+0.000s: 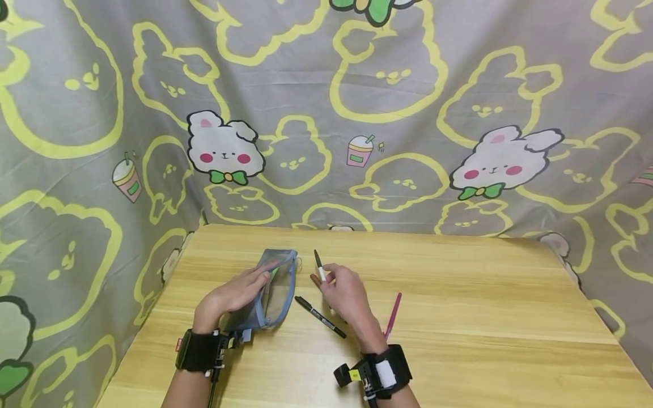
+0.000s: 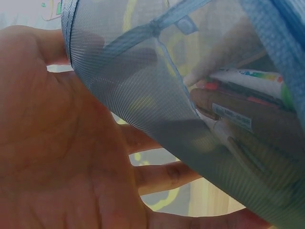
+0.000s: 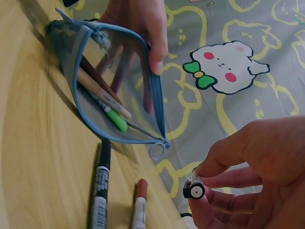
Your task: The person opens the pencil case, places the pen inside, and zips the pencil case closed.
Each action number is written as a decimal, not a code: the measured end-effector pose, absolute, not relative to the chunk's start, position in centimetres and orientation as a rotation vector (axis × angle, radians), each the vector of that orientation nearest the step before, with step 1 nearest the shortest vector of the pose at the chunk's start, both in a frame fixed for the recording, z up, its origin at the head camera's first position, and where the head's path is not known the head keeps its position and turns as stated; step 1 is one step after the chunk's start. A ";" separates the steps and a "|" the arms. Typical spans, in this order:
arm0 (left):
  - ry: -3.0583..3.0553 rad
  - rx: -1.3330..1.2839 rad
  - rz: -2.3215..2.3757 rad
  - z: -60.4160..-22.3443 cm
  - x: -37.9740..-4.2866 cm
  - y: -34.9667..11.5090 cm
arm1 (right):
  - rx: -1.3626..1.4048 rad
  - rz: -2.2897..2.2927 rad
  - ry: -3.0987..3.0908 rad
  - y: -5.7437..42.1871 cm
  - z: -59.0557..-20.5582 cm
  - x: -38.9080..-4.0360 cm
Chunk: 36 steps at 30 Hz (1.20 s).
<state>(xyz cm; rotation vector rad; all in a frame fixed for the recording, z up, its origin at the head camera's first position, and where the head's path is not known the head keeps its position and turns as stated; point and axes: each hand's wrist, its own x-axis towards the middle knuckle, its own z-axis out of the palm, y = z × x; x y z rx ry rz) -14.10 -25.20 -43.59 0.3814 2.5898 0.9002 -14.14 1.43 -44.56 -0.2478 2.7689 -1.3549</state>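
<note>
A blue mesh pencil case [image 1: 292, 286] lies tilted on the left part of the table, its zipped mouth gaping toward the right. My left hand [image 1: 237, 294] holds its upper side, thumb at the rim and fingers behind the mesh in the right wrist view. Inside are several pens, among them a green-capped marker [image 3: 116, 120] and a beige marker [image 3: 102, 91]. Just right of the case, my right hand [image 1: 348, 294] pinches a black-and-white pen [image 1: 318, 262], seen end-on in the right wrist view. Beneath that hand, a brown-capped marker [image 3: 141, 190] is partly hidden.
Between the case and my right hand lies a black marker [image 1: 320, 317]. A magenta pen [image 1: 394, 310] is to the right of my right wrist, partly covered by it. Behind the wooden table [image 1: 484, 294] hangs a grey patterned curtain [image 1: 306, 73].
</note>
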 end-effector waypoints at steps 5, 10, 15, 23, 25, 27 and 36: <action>2.585 0.381 0.911 -43.7 -14.1 -25.2 | -0.310 -1.351 2.778 0.6 -44.8 -13.7; 2.584 0.381 0.919 -43.6 -14.1 -25.3 | -0.377 -1.335 2.817 -0.3 -45.1 -13.3; 2.579 0.387 0.927 -43.6 -14.2 -25.2 | -0.381 -1.370 2.774 -1.0 -45.3 -13.0; 2.583 0.408 0.928 -43.6 -14.2 -25.3 | -0.379 -1.402 2.683 -1.8 -45.4 -12.7; 2.582 0.408 0.930 -43.6 -14.2 -25.3 | -0.377 -1.392 2.672 -2.0 -45.4 -12.7; 2.584 0.417 0.934 -43.7 -14.2 -25.3 | -0.377 -1.384 2.657 -2.2 -45.4 -12.6; 2.580 0.398 0.966 -43.8 -14.2 -25.4 | -0.336 -1.471 2.501 -3.0 -45.4 -13.0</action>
